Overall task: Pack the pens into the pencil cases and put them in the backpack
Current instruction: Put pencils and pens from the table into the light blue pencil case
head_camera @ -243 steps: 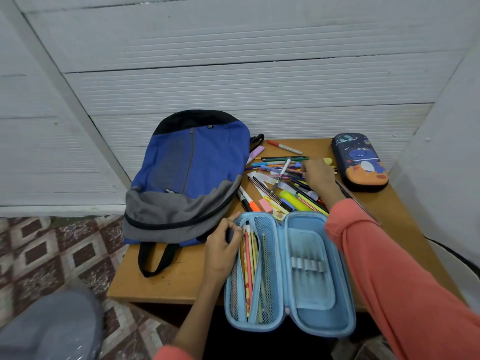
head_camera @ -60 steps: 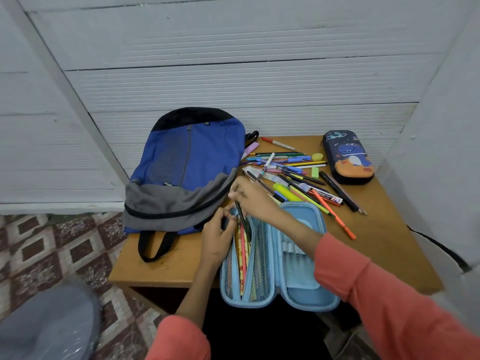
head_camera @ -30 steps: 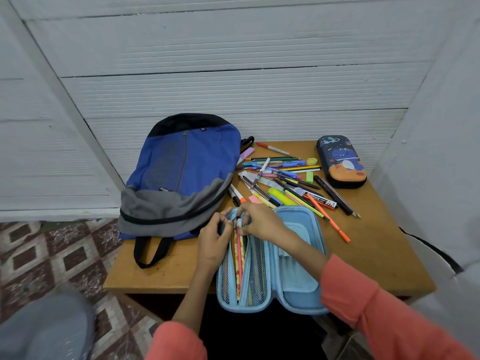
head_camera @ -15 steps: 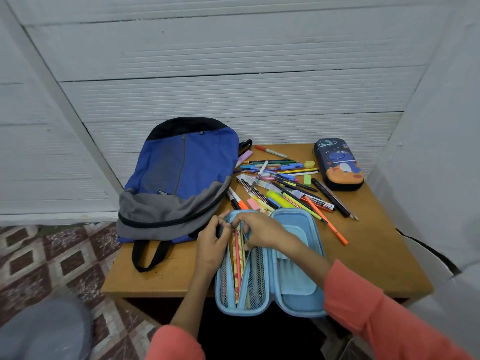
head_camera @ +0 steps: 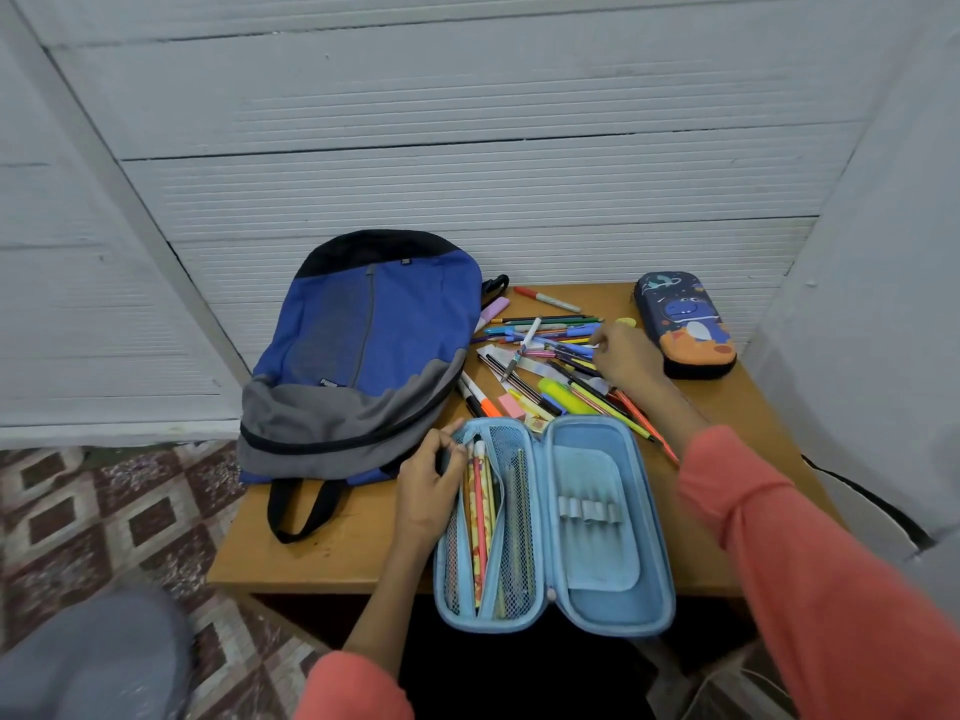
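Right hand (head_camera: 626,358) back among pens (head_camera: 540,340) — grip unclear; left hand (head_camera: 428,485) pinches case (head_camera: 652,517) beside backpack (head_camera: 363,356).

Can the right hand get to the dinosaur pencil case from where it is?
Probably yes. The right hand is at the pile of pens, right beside the dinosaur pencil case, with nothing between them. The left hand holds the blue pencil case.

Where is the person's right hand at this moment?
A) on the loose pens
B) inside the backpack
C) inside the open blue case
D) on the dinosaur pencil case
A: the right hand lies on the loose pens spread on the table.
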`<state>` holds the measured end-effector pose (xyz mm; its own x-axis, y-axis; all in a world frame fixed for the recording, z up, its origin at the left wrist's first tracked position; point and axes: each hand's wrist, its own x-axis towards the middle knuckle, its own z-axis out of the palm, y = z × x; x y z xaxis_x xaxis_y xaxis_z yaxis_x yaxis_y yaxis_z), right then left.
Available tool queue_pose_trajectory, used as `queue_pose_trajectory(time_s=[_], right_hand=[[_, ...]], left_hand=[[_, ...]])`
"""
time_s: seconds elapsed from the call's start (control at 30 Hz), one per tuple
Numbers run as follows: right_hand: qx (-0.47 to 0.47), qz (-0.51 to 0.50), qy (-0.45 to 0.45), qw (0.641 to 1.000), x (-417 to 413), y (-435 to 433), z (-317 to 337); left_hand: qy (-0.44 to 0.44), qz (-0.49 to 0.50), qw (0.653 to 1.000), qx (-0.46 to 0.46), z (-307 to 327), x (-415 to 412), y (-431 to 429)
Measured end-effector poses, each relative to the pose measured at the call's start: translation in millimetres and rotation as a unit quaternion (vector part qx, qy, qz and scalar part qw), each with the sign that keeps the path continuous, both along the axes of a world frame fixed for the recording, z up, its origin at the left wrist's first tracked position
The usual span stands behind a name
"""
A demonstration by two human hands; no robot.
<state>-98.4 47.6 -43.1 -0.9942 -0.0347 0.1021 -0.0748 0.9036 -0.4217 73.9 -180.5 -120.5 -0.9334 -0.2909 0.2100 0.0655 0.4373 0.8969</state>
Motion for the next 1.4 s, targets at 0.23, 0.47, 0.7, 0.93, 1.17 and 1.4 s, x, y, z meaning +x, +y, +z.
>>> queue_pose_trajectory(time_s=[0.23,0.47,0.7,0.93,1.17,1.4], right_hand=[[0.324,0.032,0.004,0.945,-28,28,-16],[0.366,0.019,-0.018,0.930,-32,25,-21],[0.343,0.025,-0.010,0.939,-34,22,-21],[0.318,0.065,0.034,0.945,-39,7,-25],[0.325,0.053,0.037,0.944,-35,2,-29],[0.265,0.043,0.022,0.963,-39,5,-37]], left_hand=[[0.002,0.001,1.000,-0.006,-2,-2,-1],[0.001,0.004,1.000,-0.003,-2,-2,-2],[0.006,0.002,1.000,-0.002,-1,-1,-1],[0.003,0.004,1.000,0.002,0,0,0],[0.002,-0.004,1.000,0.002,0,-1,0],[-0.002,-0.007,1.000,0.010,0,-1,0]])
